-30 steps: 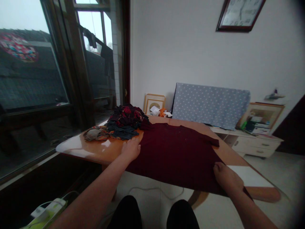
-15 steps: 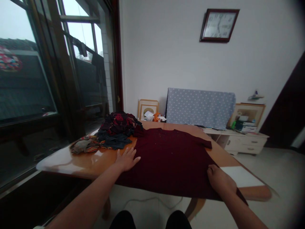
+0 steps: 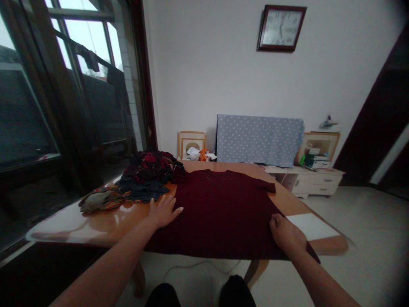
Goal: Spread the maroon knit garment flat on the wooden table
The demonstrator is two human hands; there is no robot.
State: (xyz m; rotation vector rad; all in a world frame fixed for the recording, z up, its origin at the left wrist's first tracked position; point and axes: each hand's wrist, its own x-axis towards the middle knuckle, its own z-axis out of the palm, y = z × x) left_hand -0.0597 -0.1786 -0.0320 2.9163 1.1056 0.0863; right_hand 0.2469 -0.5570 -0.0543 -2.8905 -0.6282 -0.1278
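Note:
A maroon short-sleeved shirt (image 3: 220, 217) lies spread out, neckline away from me, its hem hanging over the near table edge. My left hand (image 3: 163, 212) rests flat with fingers spread at the shirt's left edge, partly on the table. At the right side edge, my right hand (image 3: 286, 232) is closed on the cloth, with some fingers tucked out of sight. Left of the shirt sits a heap of dark and red patterned clothes (image 3: 150, 168), with a greyish striped garment (image 3: 100, 199) at its near end. The shirt's left sleeve partly meets this heap.
The wooden table (image 3: 128, 219) has a glossy cover and a white patch (image 3: 313, 226) at right. Behind it stand a low white cabinet (image 3: 326, 183), a dotted blue cloth (image 3: 260, 138) and framed pictures. A glass door is on the left; a clock (image 3: 281, 28) hangs above.
The view has turned slightly to the right, so everything sits further left in the picture. Both hands keep nearly the same places on the shirt, which lies as before.

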